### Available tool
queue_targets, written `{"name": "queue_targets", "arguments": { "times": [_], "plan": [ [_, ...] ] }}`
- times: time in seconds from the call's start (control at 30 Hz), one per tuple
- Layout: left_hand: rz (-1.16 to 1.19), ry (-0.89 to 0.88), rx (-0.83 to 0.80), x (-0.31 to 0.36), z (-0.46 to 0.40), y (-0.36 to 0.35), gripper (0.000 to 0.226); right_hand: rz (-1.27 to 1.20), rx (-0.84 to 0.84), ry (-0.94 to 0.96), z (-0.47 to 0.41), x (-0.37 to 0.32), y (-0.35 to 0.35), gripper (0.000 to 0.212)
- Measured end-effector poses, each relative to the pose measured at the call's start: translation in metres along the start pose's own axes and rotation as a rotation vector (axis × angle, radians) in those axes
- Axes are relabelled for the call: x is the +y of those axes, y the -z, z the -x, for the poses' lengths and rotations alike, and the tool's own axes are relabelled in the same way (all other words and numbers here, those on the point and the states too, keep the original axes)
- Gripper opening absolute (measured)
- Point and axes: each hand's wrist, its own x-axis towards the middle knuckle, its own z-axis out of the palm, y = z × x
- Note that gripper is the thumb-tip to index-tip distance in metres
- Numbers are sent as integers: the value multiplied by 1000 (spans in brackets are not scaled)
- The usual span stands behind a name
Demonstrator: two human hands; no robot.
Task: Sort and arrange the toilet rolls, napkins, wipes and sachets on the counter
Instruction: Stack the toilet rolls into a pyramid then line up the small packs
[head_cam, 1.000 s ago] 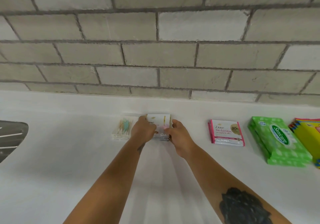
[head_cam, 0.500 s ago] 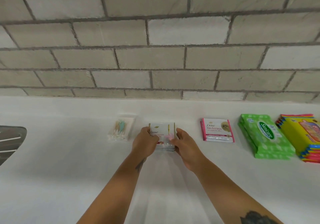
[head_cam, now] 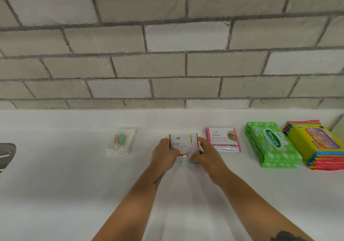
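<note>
Both hands, left hand [head_cam: 163, 156] and right hand [head_cam: 206, 155], grip a sachet stack [head_cam: 183, 144] by its side edges on the white tabletop [head_cam: 74, 185]. Bare surface lies left toward the cotton buds [head_cam: 121, 141]; pink sachets [head_cam: 224, 140] sit just right.

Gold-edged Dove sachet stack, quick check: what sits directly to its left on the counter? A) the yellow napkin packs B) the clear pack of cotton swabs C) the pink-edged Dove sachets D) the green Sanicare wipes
B: the clear pack of cotton swabs lies left of the gold-edged Dove sachet stack, which the left hand and right hand grip at its sides; the other three lie to its right.
</note>
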Motion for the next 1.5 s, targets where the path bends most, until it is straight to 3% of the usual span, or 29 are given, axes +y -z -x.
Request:
{"name": "queue_targets", "arguments": {
  "times": [0.1, 0.23, 0.3, 0.53, 1.33, 1.5],
  "plan": [
    [-32, -63, -60, -2, 0, 3, 72, 337, 54, 72, 2, -3, 0, 86],
    [-234, -232, -82, -10, -1, 6, 100, 1028, 57, 199, 11, -12, -6, 83],
    [-351, -274, -110, -15, -2, 5, 111, 1161, 55, 279, 15, -12, -9, 74],
    [-456, -369, -52, -19, -8, -3, 85, 1280, -15, 339, 4, -8, -11, 58],
    [-486, -374, -50, -9, -41, -14, 83, 1310, 0, 328, -28, -16, -5, 52],
    [-479, -386, -48, -9, -41, -13, 91, 1311, -7, 308, -26, -20, -5, 56]
  ]
}}
